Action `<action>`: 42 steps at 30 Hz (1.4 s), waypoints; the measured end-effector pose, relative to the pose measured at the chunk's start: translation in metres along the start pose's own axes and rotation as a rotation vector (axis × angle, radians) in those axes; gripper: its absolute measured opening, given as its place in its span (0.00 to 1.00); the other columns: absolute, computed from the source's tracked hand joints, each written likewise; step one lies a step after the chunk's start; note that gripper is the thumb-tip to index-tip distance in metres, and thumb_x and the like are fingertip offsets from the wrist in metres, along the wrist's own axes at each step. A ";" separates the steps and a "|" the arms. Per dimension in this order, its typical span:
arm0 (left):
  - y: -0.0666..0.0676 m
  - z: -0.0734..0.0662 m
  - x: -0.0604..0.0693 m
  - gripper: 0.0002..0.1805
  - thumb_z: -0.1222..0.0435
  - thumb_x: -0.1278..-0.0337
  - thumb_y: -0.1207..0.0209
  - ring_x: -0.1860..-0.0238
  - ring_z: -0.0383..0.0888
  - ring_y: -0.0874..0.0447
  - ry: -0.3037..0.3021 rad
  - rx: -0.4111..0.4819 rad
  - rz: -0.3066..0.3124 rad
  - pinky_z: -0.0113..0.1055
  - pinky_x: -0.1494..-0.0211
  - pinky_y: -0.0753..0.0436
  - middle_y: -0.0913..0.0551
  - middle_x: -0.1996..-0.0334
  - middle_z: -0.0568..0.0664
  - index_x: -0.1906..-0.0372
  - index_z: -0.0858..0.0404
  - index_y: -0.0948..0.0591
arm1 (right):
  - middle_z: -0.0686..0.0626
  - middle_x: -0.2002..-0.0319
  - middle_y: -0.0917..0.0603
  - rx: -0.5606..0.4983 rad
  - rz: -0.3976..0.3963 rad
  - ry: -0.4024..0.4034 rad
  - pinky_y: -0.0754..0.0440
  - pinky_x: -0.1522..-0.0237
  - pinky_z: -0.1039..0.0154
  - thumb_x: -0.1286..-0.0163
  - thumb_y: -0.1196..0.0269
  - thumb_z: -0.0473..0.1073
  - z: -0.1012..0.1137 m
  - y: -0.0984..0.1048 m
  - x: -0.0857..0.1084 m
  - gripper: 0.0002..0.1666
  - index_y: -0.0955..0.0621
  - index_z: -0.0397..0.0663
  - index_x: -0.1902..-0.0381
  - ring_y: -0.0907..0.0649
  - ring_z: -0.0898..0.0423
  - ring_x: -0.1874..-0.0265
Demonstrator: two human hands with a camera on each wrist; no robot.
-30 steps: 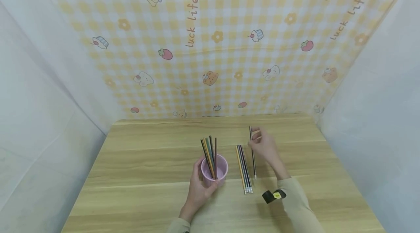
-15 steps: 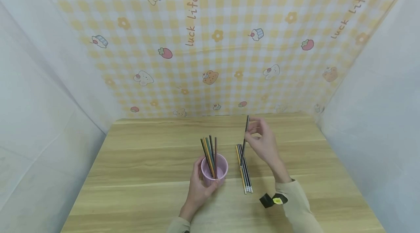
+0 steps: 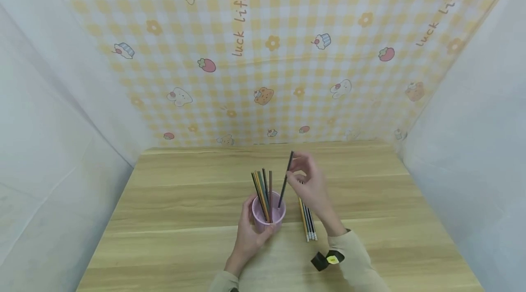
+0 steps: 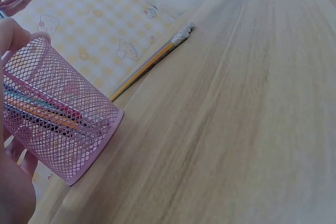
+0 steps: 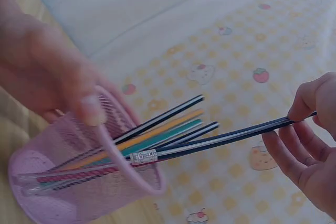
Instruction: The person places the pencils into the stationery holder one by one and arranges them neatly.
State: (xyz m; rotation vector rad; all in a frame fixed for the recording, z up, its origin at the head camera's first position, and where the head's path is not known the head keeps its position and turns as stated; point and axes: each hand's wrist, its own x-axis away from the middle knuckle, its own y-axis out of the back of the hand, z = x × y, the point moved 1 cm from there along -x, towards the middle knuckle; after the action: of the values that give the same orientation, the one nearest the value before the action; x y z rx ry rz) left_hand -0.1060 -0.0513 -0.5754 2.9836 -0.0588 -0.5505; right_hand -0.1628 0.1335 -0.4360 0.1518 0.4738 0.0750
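- Head view: our left hand (image 3: pixel 249 237) grips the cup (image 3: pixel 276 215), fingers round its far left side, thumb at the near side. The cup stands upright on the table (image 3: pixel 185 219).
- Same view: our right hand (image 3: pixel 311 187) pinches one dark pencil (image 3: pixel 283 189) near its upper part. The pencil slants, lower end at the cup's mouth, toward the right side.
- Same view: a bunch of pencils (image 3: pixel 261 196) leans in the cup, tops above the rim, most tipped toward the far left. Right of the cup, partly under our right arm, a row of loose pencils (image 3: pixel 309 223) lies side by side, one yellow, the others dark, pale ends toward us.
- Same view: behind the table hangs a yellow checked cloth (image 3: pixel 263 68); we note a black strap (image 3: pixel 334 257) at our right sleeve.
- Left wrist view: the cup is pink mesh, base on the table; coloured shafts show through the wall. Beyond it we see the ends of the loose pencils. Our right hand enters only at the upper corner.
- Right wrist view: thumb and fingers hold the striped pencil, metal band by the cup's rim; whether the two touch, we cannot tell.
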 end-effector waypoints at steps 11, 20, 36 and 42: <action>0.001 0.000 -0.001 0.51 0.68 0.59 0.25 0.33 0.58 0.26 -0.039 0.011 -0.014 0.61 0.31 0.26 0.26 0.32 0.56 0.26 0.59 0.37 | 0.33 0.57 0.20 -0.006 0.052 -0.053 0.11 0.58 0.66 0.41 0.39 0.19 -0.030 -0.021 0.013 0.29 0.27 0.35 0.41 0.17 0.52 0.60; 0.000 0.002 -0.001 0.50 0.66 0.57 0.25 0.33 0.58 0.25 -0.030 0.012 -0.008 0.55 0.32 0.23 0.26 0.32 0.55 0.25 0.58 0.37 | 0.37 0.59 0.18 0.080 0.060 -0.150 0.12 0.56 0.65 0.42 0.38 0.21 -0.047 -0.031 0.021 0.27 0.26 0.36 0.43 0.17 0.47 0.60; 0.000 0.002 0.001 0.49 0.65 0.57 0.25 0.35 0.57 0.23 -0.026 -0.001 -0.015 0.54 0.33 0.22 0.24 0.33 0.54 0.26 0.57 0.36 | 0.38 0.58 0.17 0.215 -0.010 -0.177 0.14 0.58 0.64 0.38 0.39 0.22 -0.043 -0.017 0.017 0.22 0.24 0.31 0.46 0.16 0.46 0.62; 0.000 0.003 0.001 0.50 0.66 0.59 0.25 0.37 0.57 0.22 -0.042 0.008 -0.022 0.50 0.34 0.21 0.24 0.34 0.55 0.26 0.59 0.36 | 0.38 0.58 0.17 0.236 -0.024 -0.162 0.15 0.60 0.68 0.39 0.38 0.23 -0.056 0.001 0.008 0.22 0.23 0.35 0.46 0.16 0.48 0.62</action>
State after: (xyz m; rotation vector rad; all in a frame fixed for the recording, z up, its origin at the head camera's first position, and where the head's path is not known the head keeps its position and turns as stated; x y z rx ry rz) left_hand -0.1063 -0.0516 -0.5785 2.9835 -0.0313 -0.6173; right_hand -0.1819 0.1422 -0.4885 0.3807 0.3217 -0.0174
